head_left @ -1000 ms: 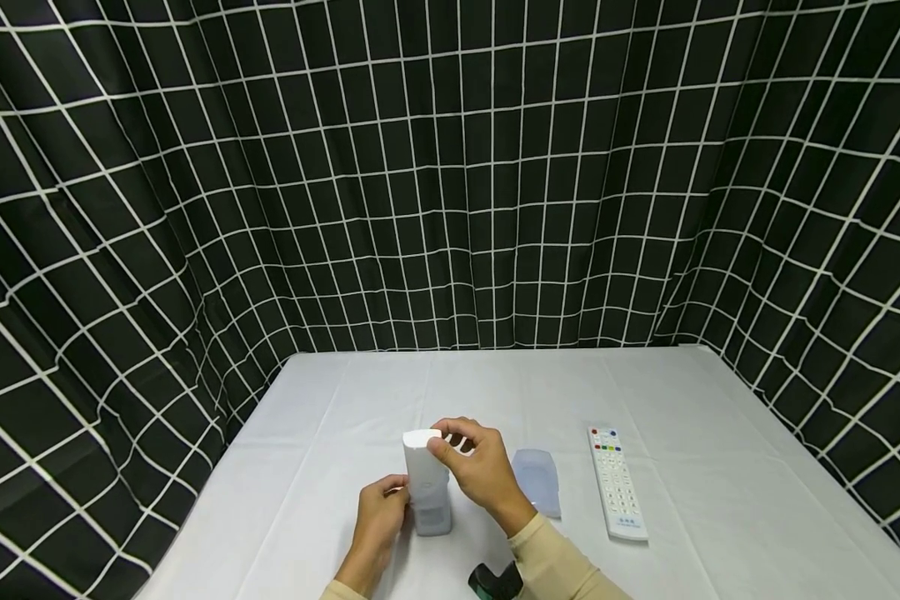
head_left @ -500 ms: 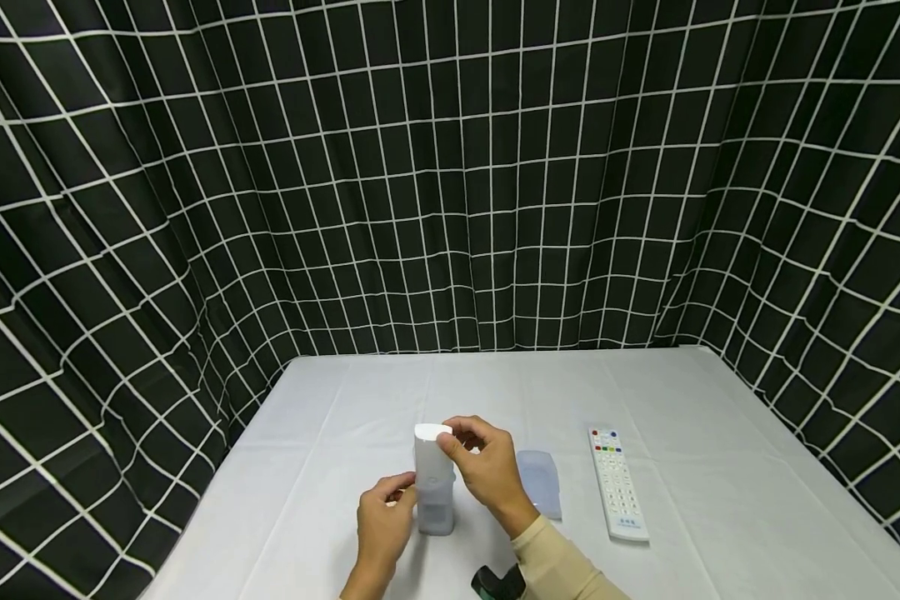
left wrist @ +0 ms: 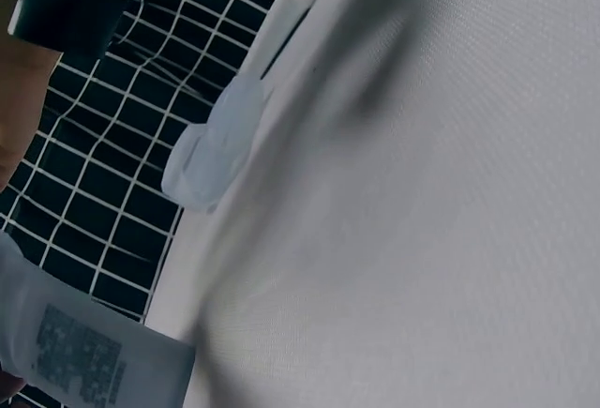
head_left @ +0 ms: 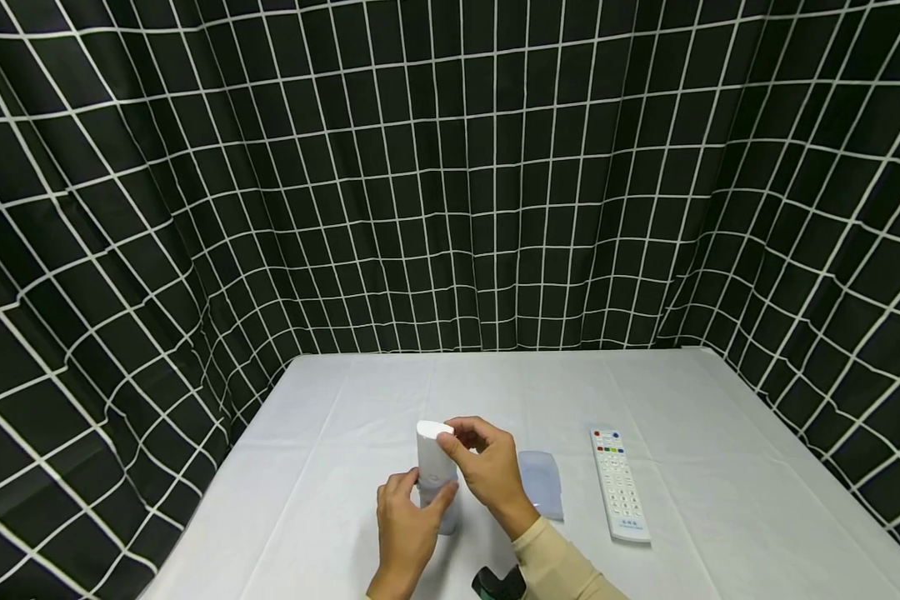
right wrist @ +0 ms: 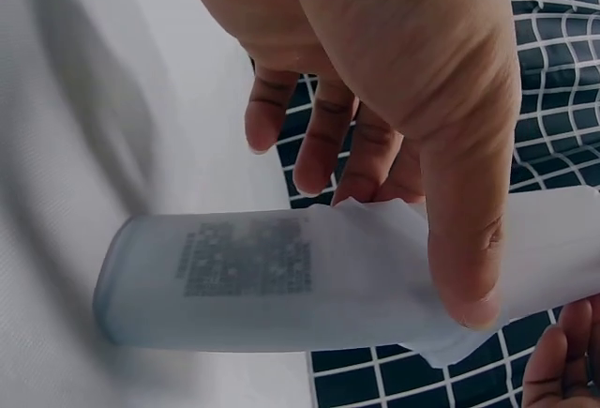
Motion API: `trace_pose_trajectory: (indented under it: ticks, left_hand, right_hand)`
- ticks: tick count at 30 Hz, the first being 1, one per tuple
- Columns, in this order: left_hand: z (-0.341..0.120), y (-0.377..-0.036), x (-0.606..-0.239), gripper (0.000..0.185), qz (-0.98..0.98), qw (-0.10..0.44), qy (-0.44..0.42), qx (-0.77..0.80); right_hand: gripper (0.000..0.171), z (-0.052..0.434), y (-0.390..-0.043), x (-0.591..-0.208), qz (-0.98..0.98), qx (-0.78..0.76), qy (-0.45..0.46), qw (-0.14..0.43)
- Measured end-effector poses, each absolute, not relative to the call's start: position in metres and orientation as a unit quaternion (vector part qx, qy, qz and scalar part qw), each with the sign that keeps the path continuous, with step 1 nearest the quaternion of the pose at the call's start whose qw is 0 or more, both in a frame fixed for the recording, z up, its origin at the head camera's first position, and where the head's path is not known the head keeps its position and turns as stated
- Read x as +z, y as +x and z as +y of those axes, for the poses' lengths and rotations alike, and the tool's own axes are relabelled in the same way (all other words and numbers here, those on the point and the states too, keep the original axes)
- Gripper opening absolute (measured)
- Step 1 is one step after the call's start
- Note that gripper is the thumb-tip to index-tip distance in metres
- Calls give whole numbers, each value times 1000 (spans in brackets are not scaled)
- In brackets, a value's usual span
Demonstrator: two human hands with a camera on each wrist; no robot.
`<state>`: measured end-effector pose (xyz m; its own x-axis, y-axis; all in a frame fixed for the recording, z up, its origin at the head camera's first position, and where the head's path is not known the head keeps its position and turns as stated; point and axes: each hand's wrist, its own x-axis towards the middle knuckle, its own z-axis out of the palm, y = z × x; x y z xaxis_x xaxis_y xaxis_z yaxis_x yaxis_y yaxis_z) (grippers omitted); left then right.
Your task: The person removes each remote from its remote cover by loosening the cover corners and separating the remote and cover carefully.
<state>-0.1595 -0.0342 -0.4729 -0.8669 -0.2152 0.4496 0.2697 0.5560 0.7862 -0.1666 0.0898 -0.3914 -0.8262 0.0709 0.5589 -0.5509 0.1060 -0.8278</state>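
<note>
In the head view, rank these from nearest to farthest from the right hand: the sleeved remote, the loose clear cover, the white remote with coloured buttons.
1. Sleeved remote: pinched at its top by the right hand, the left hand on its lower part.
2. Loose clear cover: flat on the table, just right of that hand.
3. White remote: farthest right.

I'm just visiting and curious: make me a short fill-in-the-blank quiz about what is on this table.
1. The right hand holds a white remote by its ____ end.
2. The left hand grips the translucent ____ around that remote's lower part.
3. A second remote, its buttons facing up, lies to the ____ of both hands.

Missing words: top; cover; right
</note>
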Motion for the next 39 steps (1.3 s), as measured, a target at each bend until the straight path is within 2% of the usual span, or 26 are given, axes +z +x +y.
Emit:
trace_pose_trajectory:
  ticks: [11,15,24,27,30,34,39]
  left_hand:
    - [-28,-162,-474,67,-850,244,-8,-467]
    - [-28,-163,-475,60,-844,240,-16,-479]
    - [-35,-166,-480,47,-815,213,-92,-531]
    - [-39,-167,-480,47,-810,187,-113,-543]
    - [-43,-168,-479,48,-806,158,-137,-553]
    - [-47,-171,-476,48,-804,140,-175,-551]
    - [-49,-172,-475,44,-803,167,-190,-540]
  right_hand:
    - [10,96,-187,-422,-669,668,219,241]
    - [12,98,-187,-423,-674,658,235,238]
    - [36,105,-184,-425,-671,670,297,112]
    - [39,106,-185,-424,-677,658,314,99]
    - [40,106,-186,-423,-693,636,319,117]
    - [40,106,-189,-424,-713,603,312,175]
    - [44,106,-191,-425,-721,591,296,209]
